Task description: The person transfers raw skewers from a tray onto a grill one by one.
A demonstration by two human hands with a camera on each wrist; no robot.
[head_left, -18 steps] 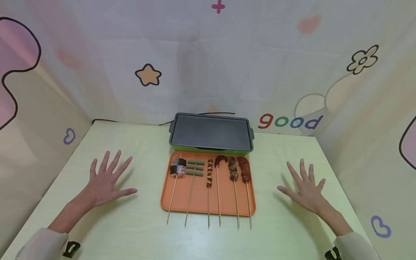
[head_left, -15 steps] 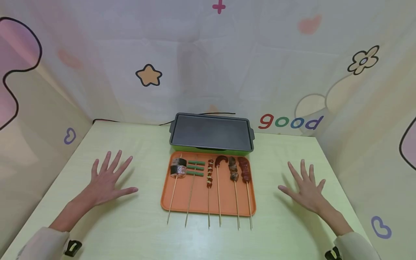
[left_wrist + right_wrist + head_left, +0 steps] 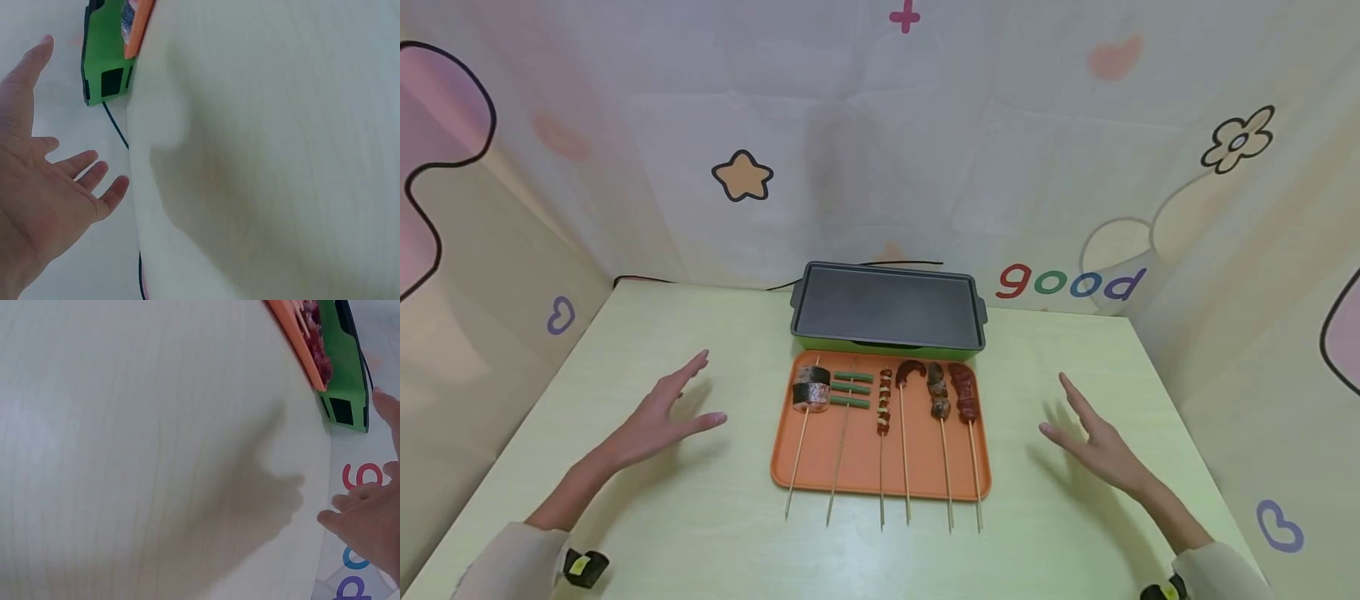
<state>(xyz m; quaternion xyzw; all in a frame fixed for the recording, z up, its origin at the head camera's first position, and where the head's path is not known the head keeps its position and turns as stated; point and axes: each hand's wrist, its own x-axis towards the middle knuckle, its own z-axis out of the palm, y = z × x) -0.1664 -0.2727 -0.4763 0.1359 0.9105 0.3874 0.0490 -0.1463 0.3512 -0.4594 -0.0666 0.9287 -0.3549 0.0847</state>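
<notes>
My left hand (image 3: 651,425) is held above the table left of the orange tray (image 3: 865,467), thumb apart from the fingers, holding nothing. On the other side, my right hand (image 3: 1101,450) hovers likewise with nothing in it. Both are turned on edge, palms facing inward. Several skewers lie side by side on the tray, handles past its front rim: a black-and-pale chunky one (image 3: 811,389), green stalks (image 3: 851,389), small red-and-pale pieces (image 3: 883,402), a curled dark red piece (image 3: 910,370), brown-grey lumps (image 3: 937,390) and dark red meat (image 3: 963,392).
Behind the tray stands an electric griddle (image 3: 887,304) with a dark flat plate and green base. Its black cable (image 3: 643,277) runs along the table's back edge. Printed curtains (image 3: 865,167) enclose the back and sides of the pale table (image 3: 865,558).
Both hands have rolled from palm down with spread fingers to on edge, palms inward. The left hand has shifted slightly right. Tray, skewers and griddle have not moved.
</notes>
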